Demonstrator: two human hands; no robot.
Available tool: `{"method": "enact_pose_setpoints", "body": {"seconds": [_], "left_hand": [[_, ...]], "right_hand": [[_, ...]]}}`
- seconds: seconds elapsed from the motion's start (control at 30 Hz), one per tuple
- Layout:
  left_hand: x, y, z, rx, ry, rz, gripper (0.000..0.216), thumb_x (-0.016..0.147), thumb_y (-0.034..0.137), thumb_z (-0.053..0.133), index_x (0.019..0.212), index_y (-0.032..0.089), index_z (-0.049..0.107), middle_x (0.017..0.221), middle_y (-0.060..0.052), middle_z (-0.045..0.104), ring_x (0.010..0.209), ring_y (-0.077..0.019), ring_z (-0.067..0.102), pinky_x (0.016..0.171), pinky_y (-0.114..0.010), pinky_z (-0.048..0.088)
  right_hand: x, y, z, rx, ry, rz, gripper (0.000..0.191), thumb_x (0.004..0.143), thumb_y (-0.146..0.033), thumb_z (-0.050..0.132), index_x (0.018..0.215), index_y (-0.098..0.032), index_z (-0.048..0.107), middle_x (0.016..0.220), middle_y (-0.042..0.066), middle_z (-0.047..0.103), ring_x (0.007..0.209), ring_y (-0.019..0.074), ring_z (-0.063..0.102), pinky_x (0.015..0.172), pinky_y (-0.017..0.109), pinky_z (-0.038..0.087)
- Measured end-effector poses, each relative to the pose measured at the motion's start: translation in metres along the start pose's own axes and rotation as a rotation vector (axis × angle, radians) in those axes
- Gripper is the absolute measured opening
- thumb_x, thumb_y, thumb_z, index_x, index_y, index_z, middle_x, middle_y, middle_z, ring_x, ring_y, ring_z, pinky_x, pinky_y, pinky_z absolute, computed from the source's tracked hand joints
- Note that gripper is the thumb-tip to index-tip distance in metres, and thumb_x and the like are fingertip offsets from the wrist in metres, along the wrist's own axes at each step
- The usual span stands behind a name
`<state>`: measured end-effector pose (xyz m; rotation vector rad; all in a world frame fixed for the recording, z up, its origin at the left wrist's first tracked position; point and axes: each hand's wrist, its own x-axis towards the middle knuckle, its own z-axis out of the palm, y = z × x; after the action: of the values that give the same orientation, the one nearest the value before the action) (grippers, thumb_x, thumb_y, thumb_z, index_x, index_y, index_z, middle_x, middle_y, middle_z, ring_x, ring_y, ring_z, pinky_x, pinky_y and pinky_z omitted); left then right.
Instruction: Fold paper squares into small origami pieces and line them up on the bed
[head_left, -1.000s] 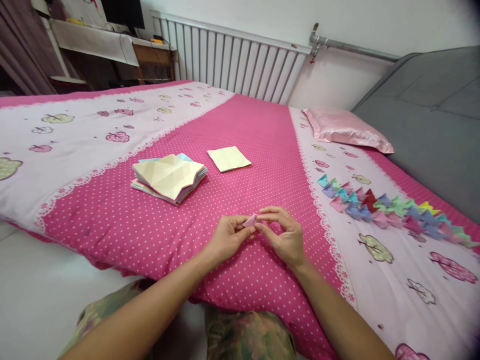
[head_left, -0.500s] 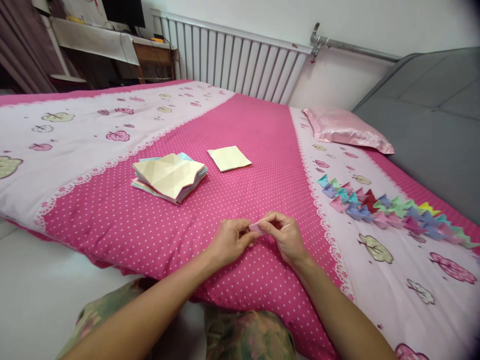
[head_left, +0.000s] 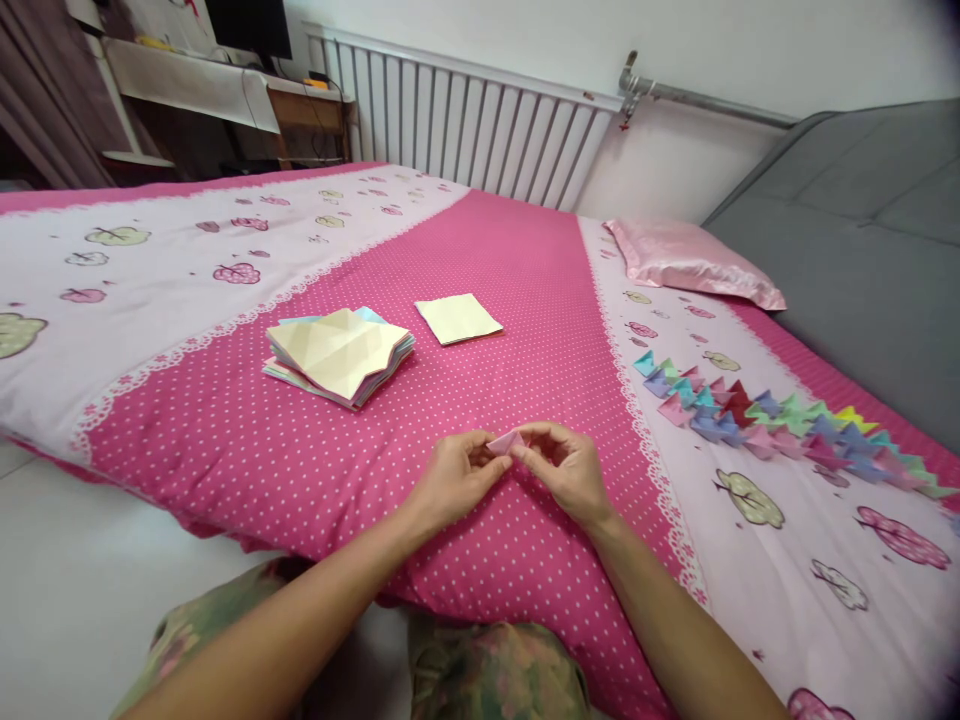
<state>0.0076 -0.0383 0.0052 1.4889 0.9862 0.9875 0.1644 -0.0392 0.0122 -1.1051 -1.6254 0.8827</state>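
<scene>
Between my two hands, just above the bed's front part, is a small pink folded paper [head_left: 505,442] with a pointed, triangular shape. My left hand [head_left: 461,474] pinches its left side between thumb and fingers. On the other side, my right hand [head_left: 564,468] grips it with thumb and curled fingers, which hide part of the paper. Ahead and to the left lies a stack of creased paper sheets [head_left: 341,350], pale yellow on top. A smaller pile of square pale yellow paper [head_left: 459,318] lies to the right of that stack.
Several folded paper boats [head_left: 787,425] in many colours stand in rows on the right of the bed [head_left: 315,470]. A pink pillow [head_left: 694,262] lies behind them, beside a grey headboard [head_left: 862,200]. A white radiator [head_left: 465,110] and a desk [head_left: 307,110] are at the back.
The pink paper has been turned between my fingers and now shows a triangular shape instead of a narrow strip. Both hands stay in nearly the same place, with the fingers shifted on it.
</scene>
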Motion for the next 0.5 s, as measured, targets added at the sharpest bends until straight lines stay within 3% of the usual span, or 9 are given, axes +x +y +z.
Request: {"method": "enact_pose_setpoints", "body": {"seconds": [0.13,0.33,0.5], "left_hand": [[-0.0038,0.0093,-0.0027,0.087,0.115,0.076,0.028,0.075,0.031,0.058,0.097,0.014,0.062,0.095,-0.010,0.066,0.086,-0.0183,0.061,0.072,-0.028,0.049],[-0.0045,0.0115,-0.0057,0.152,0.179,0.095,0.020,0.076,0.030,0.055,0.084,0.015,0.067,0.080,-0.007,0.069,0.072,-0.0162,0.063,0.068,-0.027,0.049],[-0.0044,0.0081,-0.0060,0.170,0.182,0.073,0.018,0.075,0.027,0.055,0.082,0.016,0.068,0.079,-0.007,0.069,0.071,-0.0164,0.063,0.068,-0.027,0.049]], "right_hand": [[-0.0009,0.0001,0.0020,-0.087,0.036,-0.066,0.015,0.074,-0.025,0.062,0.087,-0.019,0.063,0.069,0.001,0.062,0.054,0.0103,0.052,0.047,0.022,0.041],[-0.0021,0.0001,0.0047,-0.057,-0.042,-0.089,0.011,0.076,-0.022,0.059,0.086,-0.020,0.062,0.072,0.001,0.062,0.057,0.0109,0.055,0.050,0.023,0.046],[-0.0018,0.0004,0.0054,-0.068,-0.085,-0.115,0.009,0.076,-0.018,0.056,0.084,-0.020,0.061,0.072,0.001,0.061,0.058,0.0107,0.056,0.051,0.023,0.047]]}}
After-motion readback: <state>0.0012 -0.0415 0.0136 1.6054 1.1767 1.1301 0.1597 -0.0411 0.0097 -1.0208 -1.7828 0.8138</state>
